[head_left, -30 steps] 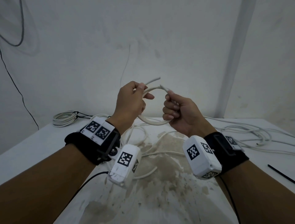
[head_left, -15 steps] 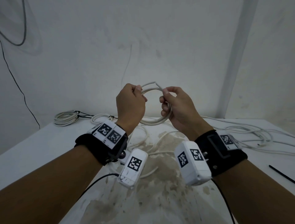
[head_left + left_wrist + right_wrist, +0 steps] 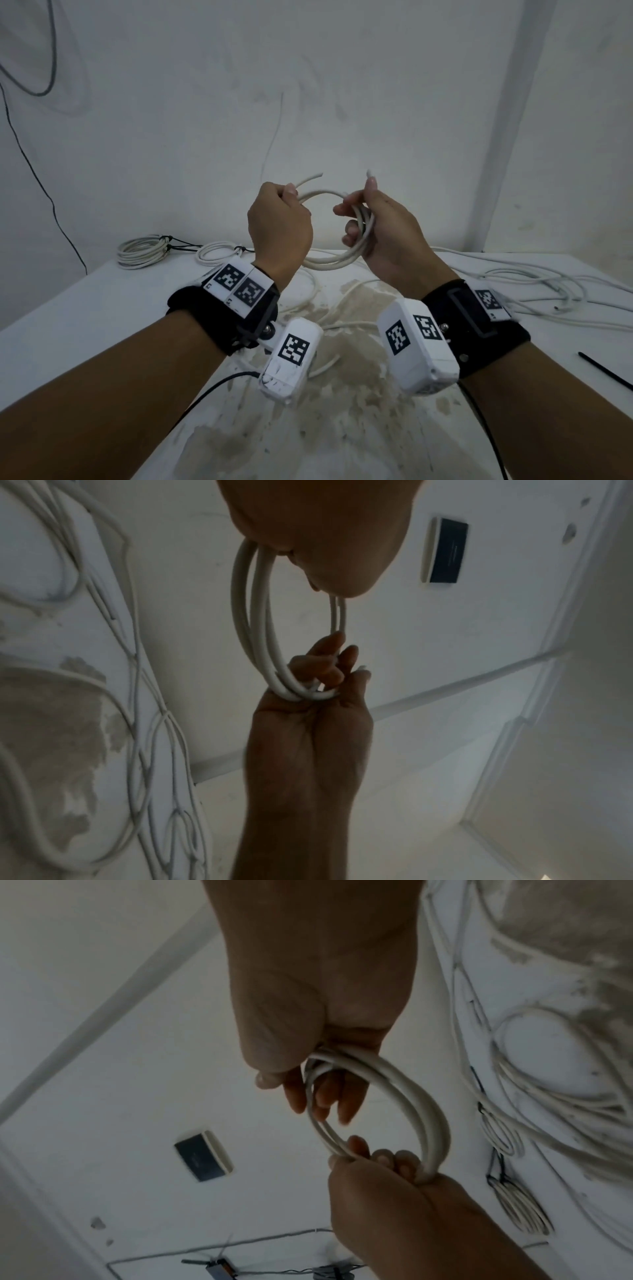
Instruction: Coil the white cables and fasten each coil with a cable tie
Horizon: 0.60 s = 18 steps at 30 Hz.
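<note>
Your left hand (image 3: 279,222) is clenched around one side of the white cable coil (image 3: 337,255), with the thumb pressing a loose cable end (image 3: 310,179) that sticks up just past your knuckles. Your right hand (image 3: 383,233) grips the opposite side: its lower fingers (image 3: 351,236) are curled round the bundled turns, and its forefinger and thumb pinch the other cable end (image 3: 370,172), which pokes up just above the fingertips. The coil hangs in the air between the two hands, above the table (image 3: 85,315).

To finish this step well, I would lay both ends along the turns so that nothing springs out, keep the turns stacked flat under your fingers, and pass the whole bundle to one hand. That frees the other for the black cable tie (image 3: 604,370), which lies on the table well off to the right of your right wrist.

Against the frame a second earlier, your hands have moved apart and the loop between them has opened wider. The end that lay across the top of the loop by your right fingers now stands upright in their pinch.

Beyond your left knuckles, two finished coils (image 3: 144,250) lie tied with black ties. Loose white cables (image 3: 534,284) sprawl beyond your right wrist.
</note>
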Each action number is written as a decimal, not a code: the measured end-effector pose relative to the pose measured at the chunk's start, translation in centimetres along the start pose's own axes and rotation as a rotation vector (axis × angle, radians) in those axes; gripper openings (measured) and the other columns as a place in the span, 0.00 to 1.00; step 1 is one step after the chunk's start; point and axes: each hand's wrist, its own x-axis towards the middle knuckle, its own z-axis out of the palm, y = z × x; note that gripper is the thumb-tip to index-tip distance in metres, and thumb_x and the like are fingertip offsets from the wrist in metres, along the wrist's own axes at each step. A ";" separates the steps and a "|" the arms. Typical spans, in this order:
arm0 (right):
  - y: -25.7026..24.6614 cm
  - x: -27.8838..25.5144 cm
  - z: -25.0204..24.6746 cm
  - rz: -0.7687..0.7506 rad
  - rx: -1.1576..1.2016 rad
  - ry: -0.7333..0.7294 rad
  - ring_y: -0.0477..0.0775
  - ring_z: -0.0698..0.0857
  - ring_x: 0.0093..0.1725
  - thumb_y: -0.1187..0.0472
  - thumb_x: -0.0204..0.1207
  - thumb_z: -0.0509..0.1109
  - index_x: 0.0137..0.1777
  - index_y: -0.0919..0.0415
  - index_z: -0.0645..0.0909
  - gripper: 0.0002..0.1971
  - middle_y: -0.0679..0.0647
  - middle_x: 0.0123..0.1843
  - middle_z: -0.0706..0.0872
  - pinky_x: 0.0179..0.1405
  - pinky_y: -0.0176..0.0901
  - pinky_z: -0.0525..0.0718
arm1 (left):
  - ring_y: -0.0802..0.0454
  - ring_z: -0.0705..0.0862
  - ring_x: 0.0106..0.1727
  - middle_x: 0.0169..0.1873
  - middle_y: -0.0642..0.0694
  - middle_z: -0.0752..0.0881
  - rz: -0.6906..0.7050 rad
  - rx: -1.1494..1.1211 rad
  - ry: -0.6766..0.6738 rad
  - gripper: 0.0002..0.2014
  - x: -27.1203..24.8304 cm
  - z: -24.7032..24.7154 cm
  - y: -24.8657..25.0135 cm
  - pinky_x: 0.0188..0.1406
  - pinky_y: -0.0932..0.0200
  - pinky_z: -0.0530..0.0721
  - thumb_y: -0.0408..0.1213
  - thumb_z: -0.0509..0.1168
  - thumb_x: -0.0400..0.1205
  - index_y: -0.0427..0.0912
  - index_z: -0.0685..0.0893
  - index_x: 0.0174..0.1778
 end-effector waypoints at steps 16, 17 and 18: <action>2.0 0.6 -0.4 0.077 0.384 -0.058 0.50 0.72 0.27 0.47 0.90 0.51 0.36 0.58 0.71 0.23 0.55 0.43 0.84 0.34 0.46 0.82 | 0.58 0.81 0.34 0.31 0.52 0.86 0.011 -0.073 -0.017 0.12 0.2 -0.5 -0.6 0.37 0.67 0.77 0.41 0.55 0.90 0.43 0.81 0.47; 1.9 0.7 -0.5 0.082 0.388 -0.055 0.50 0.72 0.27 0.46 0.90 0.50 0.36 0.57 0.71 0.23 0.56 0.44 0.85 0.33 0.45 0.82 | 0.55 0.81 0.32 0.31 0.52 0.86 -0.042 -0.114 -0.020 0.12 0.2 -0.4 -0.8 0.37 0.62 0.79 0.41 0.55 0.90 0.42 0.81 0.46; 1.9 0.7 -0.7 0.087 0.398 -0.054 0.50 0.71 0.27 0.46 0.90 0.50 0.36 0.57 0.70 0.23 0.57 0.45 0.86 0.33 0.44 0.81 | 0.53 0.79 0.29 0.31 0.52 0.85 -0.120 -0.165 -0.022 0.13 0.3 -0.3 -0.9 0.31 0.59 0.80 0.41 0.55 0.90 0.41 0.81 0.47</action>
